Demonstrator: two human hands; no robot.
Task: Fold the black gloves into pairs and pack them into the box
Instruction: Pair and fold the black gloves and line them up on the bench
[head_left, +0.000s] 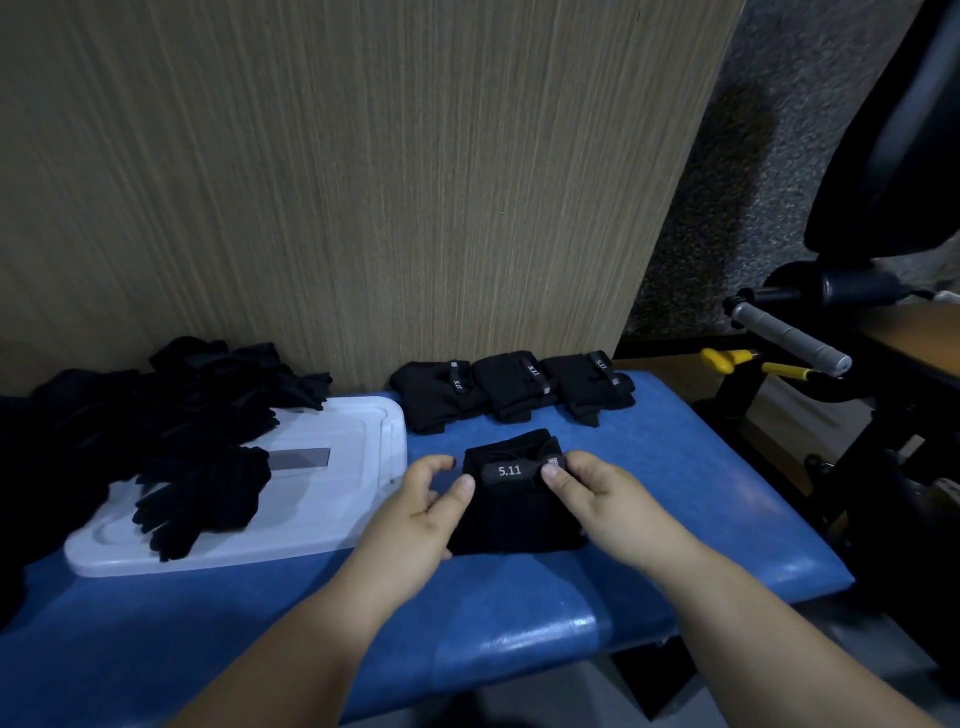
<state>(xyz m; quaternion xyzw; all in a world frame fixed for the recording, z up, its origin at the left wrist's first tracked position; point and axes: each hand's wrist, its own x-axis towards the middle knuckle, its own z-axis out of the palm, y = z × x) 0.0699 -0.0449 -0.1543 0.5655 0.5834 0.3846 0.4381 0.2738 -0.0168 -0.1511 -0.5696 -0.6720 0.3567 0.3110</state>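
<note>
1. On my feed, the folded pair lies at centre frame on the blue table, whose padded cover looks like glossy vinyl.
2. It is a soft, matte black knit bundle, roughly square. Its strap, printed "5.11", runs left to right across the upper edge.
3. My right hand pinches the strap's right end between thumb and forefinger.
4. My left hand has its thumb tip against the bundle's left edge and its fingers curled just beside it. I cannot tell whether they actually grip.
5. Three finished bundles sit side by side in a row just above, against the wood-grain panel. Their straps run top to bottom.
6. At the left of the frame, a loose pile of gloves lies limp and tangled. Part of it spills onto a white plastic lid, and those fingers point toward the lower left.
7. The lid is flat, smooth and round-cornered, with a grey rectangular label. It lies just left of my left hand.
8. At the right edge stands a dark metal frame with a grey textured bar.
</note>
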